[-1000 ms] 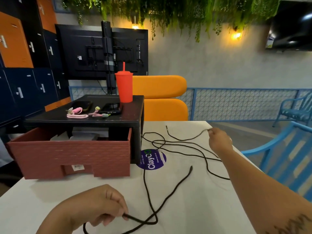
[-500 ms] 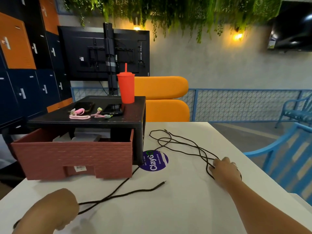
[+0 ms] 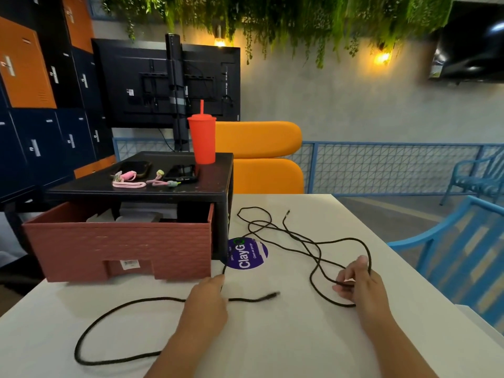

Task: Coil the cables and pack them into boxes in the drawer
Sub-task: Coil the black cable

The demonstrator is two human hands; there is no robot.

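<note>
The right hand (image 3: 360, 285) pinches the black cable (image 3: 253, 299) near the right edge of the white table (image 3: 272, 336). The thumb stands up, the fingers (image 3: 344, 288) fold in below it, and a couple of strands pass between them. From this grip loose loops spread up the table toward its far edge, where one plug end lies free.

The left hand (image 3: 207, 301) sits on the cable nearer the middle of the table, back of the hand to the camera and fingers curled down out of sight (so I cannot tell whether it clasps the cable or only rests on it). The cable comes out on both sides of it. To the left it sweeps round in a wide open loop on the tabletop, and to the right a short tail ends in the other plug. One more strand rises from the knuckles toward the purple ClayG sticker (image 3: 246, 253).

The cable is uncoiled and lies wholly on the table. The brick-patterned drawer (image 3: 122, 241) is pulled out of the black stand (image 3: 163, 190), with pale boxes (image 3: 136, 215) showing inside.
</note>
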